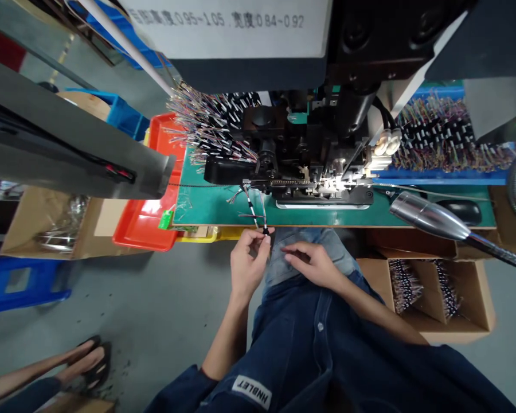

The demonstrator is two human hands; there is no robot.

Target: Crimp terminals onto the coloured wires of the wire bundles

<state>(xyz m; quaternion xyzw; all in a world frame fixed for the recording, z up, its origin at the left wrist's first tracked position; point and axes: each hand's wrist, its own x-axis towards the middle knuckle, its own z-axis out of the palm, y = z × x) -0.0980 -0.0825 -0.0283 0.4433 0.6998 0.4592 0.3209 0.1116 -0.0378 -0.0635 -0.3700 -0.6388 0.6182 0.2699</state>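
My left hand [250, 261] pinches a short black cable [265, 231] just in front of the green bench edge. Thin coloured wires fan out from the cable's upper end over the bench top. Another cable with white marks [250, 202] hangs beside it, below the left part of the machine. To the right, my right hand [312, 263] is held over my lap, fingers apart, with nothing visible in it. Beyond both hands stands the black machine [305, 166], its working area brightly lit.
Wire bundles [215, 123] lie left of the machine, more [442, 135] in a blue tray at right. A red tray [144, 226] overhangs the bench's left end. A metal lamp [430, 215] reaches in from the right. Cartons [477, 292] stand below. Another person's feet [90, 361] show lower left.
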